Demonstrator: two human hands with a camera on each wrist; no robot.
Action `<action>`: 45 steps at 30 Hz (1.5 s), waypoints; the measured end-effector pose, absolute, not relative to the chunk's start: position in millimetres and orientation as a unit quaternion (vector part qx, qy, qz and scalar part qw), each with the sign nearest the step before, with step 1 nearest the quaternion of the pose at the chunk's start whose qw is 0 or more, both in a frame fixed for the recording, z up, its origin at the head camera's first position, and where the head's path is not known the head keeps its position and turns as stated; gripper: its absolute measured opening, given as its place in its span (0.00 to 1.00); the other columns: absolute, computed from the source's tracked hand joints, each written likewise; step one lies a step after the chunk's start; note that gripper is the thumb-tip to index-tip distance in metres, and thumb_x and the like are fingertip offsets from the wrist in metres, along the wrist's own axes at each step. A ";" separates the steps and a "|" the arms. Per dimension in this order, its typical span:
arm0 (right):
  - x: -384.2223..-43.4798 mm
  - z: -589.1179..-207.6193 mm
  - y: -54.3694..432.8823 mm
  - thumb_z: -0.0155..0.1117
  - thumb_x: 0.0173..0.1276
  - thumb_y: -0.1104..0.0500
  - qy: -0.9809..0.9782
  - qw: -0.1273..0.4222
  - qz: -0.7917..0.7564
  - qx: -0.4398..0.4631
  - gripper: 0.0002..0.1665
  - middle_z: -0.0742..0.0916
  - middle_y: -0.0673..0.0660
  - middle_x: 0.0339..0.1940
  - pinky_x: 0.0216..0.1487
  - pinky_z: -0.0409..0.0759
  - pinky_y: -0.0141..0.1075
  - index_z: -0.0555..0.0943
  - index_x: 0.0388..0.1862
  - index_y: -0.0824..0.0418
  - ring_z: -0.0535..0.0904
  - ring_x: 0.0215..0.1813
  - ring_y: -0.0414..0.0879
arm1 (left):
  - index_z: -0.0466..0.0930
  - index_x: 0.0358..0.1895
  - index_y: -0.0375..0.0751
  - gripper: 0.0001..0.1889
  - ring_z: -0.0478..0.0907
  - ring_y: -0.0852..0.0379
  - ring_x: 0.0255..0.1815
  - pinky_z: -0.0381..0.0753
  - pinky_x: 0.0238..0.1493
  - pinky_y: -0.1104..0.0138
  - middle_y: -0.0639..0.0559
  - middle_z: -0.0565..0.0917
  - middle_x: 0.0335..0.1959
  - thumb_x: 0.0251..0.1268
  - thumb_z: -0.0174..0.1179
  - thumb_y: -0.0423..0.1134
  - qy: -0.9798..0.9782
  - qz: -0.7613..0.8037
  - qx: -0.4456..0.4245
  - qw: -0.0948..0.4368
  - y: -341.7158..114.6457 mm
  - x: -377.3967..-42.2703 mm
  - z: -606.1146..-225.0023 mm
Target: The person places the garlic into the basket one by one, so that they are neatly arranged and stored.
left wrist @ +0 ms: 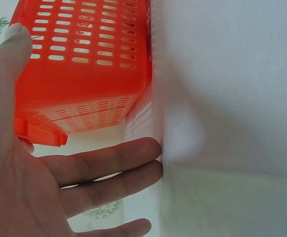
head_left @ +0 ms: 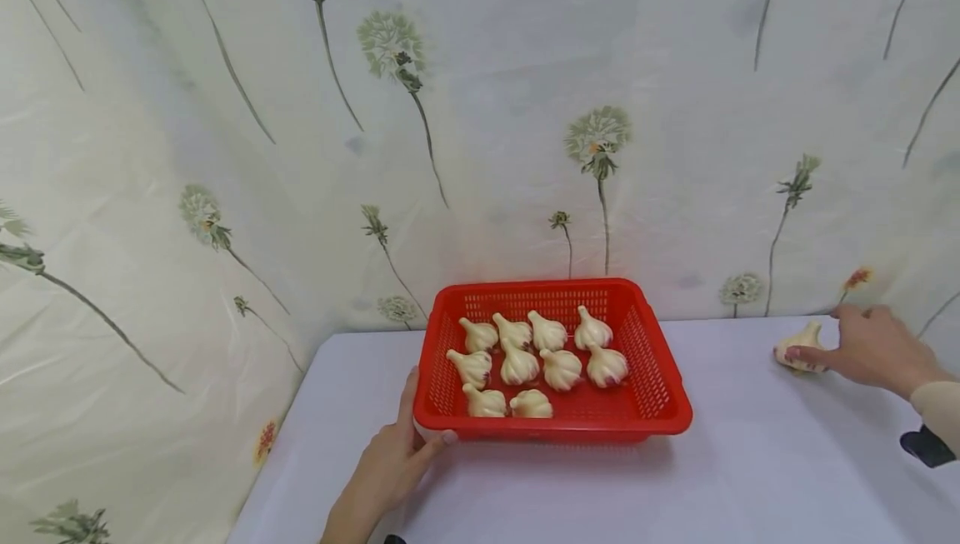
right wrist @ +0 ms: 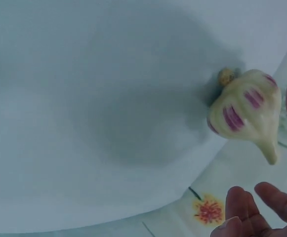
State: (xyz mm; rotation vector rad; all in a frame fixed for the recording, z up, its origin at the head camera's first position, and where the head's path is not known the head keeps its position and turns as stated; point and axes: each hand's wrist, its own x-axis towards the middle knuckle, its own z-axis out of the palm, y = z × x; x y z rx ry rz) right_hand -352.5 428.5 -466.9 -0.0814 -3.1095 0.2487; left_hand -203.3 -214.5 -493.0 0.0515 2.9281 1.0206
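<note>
My left hand (head_left: 390, 456) rests at the near left corner of a red plastic basket (head_left: 667, 423), thumb against its front and a finger along its left side. In the left wrist view, the other fingers (left wrist: 113, 190) stretch out straight beside the perforated wall. Several garlic bulbs (head_left: 561, 370) lie inside the basket. Far to the right, my right hand (head_left: 885, 352) is at a single garlic bulb (right wrist: 247, 106) on the table. The right wrist view has this purple-streaked bulb between the thumb and the spread fingers, with gaps showing around it.
A white-covered table (head_left: 735, 477) carries the basket and the single bulb. Behind and to the left hangs a pale cloth (head_left: 495, 111) printed with dandelions, meeting the table's back edge close to the basket and the right hand.
</note>
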 end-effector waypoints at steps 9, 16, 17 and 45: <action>-352.2 -486.3 441.0 0.62 0.68 0.22 -0.992 -0.062 0.112 -0.005 0.69 0.77 0.90 0.48 0.43 0.81 0.64 0.65 0.56 0.94 0.78 0.45 0.78 | 0.34 0.88 0.59 0.58 0.72 0.58 0.27 0.74 0.30 0.64 0.55 0.75 0.25 0.67 0.63 0.70 0.944 0.329 0.007 0.026 -214.3 -203.2 -491.2; -348.7 -502.7 440.3 0.51 0.77 0.25 -0.987 -0.067 0.143 0.015 0.64 0.79 0.88 0.46 0.40 0.80 0.64 0.64 0.57 0.94 0.80 0.45 0.77 | 0.34 0.88 0.60 0.57 0.72 0.59 0.26 0.73 0.29 0.64 0.56 0.75 0.25 0.68 0.63 0.69 0.943 0.333 0.014 0.022 -214.4 -202.6 -492.0; -348.0 -503.9 439.2 0.50 0.78 0.26 -0.987 -0.067 0.148 0.020 0.63 0.79 0.87 0.44 0.39 0.80 0.63 0.65 0.56 0.94 0.80 0.44 0.76 | 0.34 0.88 0.60 0.57 0.72 0.59 0.26 0.72 0.29 0.64 0.56 0.75 0.25 0.68 0.64 0.69 0.943 0.333 0.015 0.022 -214.5 -202.3 -492.3; -350.2 -498.3 425.4 0.56 0.79 0.31 -0.986 -0.044 0.159 0.032 0.58 0.80 0.86 0.46 0.41 0.80 0.61 0.65 0.56 0.93 0.82 0.44 0.74 | 0.33 0.88 0.60 0.58 0.72 0.59 0.26 0.72 0.28 0.65 0.56 0.75 0.25 0.68 0.63 0.69 0.943 0.331 0.020 0.020 -215.0 -203.3 -491.5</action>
